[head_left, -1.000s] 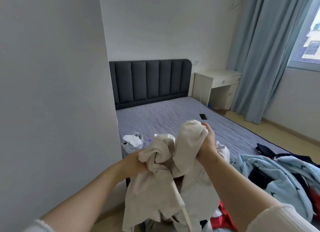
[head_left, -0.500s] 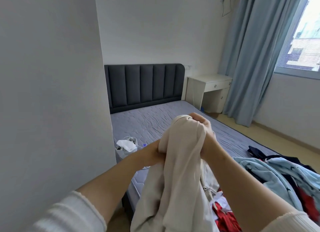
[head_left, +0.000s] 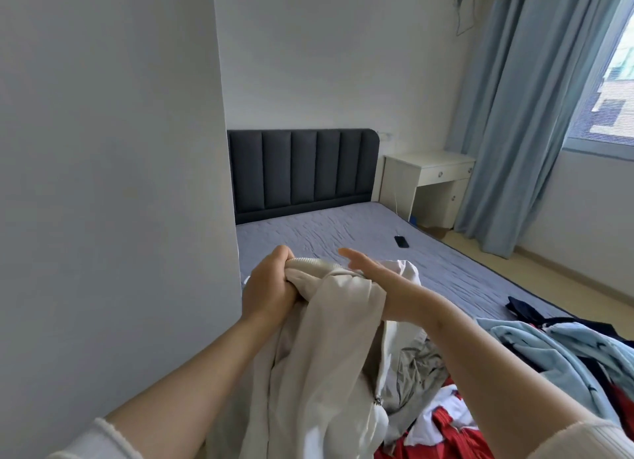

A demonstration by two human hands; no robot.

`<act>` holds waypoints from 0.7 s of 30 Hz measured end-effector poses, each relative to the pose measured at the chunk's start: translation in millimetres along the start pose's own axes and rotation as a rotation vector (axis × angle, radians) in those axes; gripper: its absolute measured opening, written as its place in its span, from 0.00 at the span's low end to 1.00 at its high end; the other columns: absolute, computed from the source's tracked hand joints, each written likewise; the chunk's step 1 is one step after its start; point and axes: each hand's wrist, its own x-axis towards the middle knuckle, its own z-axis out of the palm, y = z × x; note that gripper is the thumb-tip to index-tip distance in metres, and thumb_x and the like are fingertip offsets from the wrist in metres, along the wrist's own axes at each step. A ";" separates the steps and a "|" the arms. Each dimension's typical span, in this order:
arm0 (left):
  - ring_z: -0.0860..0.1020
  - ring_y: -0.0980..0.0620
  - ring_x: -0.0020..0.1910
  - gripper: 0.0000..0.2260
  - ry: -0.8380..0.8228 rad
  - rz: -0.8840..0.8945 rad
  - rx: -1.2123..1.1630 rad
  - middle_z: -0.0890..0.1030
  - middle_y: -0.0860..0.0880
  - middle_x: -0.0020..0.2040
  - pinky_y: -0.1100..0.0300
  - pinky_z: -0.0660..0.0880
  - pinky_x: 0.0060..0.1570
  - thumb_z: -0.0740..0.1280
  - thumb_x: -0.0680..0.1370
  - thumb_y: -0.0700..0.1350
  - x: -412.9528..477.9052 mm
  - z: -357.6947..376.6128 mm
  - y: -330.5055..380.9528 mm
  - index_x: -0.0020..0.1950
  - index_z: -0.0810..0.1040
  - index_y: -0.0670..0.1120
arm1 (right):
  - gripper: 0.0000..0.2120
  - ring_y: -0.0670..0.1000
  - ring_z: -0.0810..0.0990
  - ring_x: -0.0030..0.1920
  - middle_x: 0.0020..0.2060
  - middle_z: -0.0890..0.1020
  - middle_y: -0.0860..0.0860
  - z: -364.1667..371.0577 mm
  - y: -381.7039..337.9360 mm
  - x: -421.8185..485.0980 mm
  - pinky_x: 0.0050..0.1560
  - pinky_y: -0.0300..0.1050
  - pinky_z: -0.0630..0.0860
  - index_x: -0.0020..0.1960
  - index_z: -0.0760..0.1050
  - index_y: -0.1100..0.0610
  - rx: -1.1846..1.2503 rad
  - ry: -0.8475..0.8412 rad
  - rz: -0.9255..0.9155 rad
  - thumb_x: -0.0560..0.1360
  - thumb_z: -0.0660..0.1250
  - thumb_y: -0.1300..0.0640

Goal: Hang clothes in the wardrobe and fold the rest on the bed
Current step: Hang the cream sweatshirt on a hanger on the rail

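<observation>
Left hand (head_left: 271, 287) clamps the ribbed edge of the cream jacket (head_left: 319, 373), crumpled, zipper showing, draping below the fist. Right hand (head_left: 370, 273) just beside it, fingers straight, wrist against the cloth. Beyond both hands: grey bed (head_left: 343, 232), dark headboard (head_left: 302, 173), blue curtain (head_left: 507, 149).

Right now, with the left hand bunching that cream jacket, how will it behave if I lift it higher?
Probably floppy: the cream jacket hangs in loose folds below the left hand. Likely light, since one grip at the ribbed edge holds it up while the right hand lies open. The zipper side may swing.
</observation>
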 end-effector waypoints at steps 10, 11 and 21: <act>0.64 0.50 0.33 0.03 0.230 -0.286 0.181 0.70 0.51 0.33 0.57 0.61 0.33 0.54 0.68 0.43 -47.7 -98.5 -23.6 0.34 0.60 0.49 | 0.17 0.48 0.78 0.53 0.51 0.80 0.47 61.7 -67.9 17.5 0.51 0.35 0.74 0.56 0.72 0.45 0.206 -0.519 -0.151 0.70 0.70 0.55; 0.65 0.50 0.34 0.01 0.249 -0.308 0.173 0.70 0.52 0.33 0.57 0.62 0.34 0.53 0.66 0.44 -55.8 -105.9 -22.4 0.34 0.61 0.49 | 0.18 0.47 0.78 0.51 0.47 0.79 0.45 77.2 -77.4 21.1 0.48 0.33 0.74 0.54 0.71 0.44 -0.001 -0.484 -0.203 0.68 0.73 0.54; 0.76 0.56 0.42 0.14 0.024 -0.612 0.213 0.77 0.57 0.40 0.64 0.72 0.40 0.76 0.64 0.47 -162.6 -226.2 -9.1 0.43 0.73 0.54 | 0.10 0.55 0.70 0.34 0.30 0.70 0.48 177.4 -177.7 10.0 0.30 0.43 0.63 0.47 0.69 0.52 -0.138 0.228 -0.484 0.70 0.58 0.65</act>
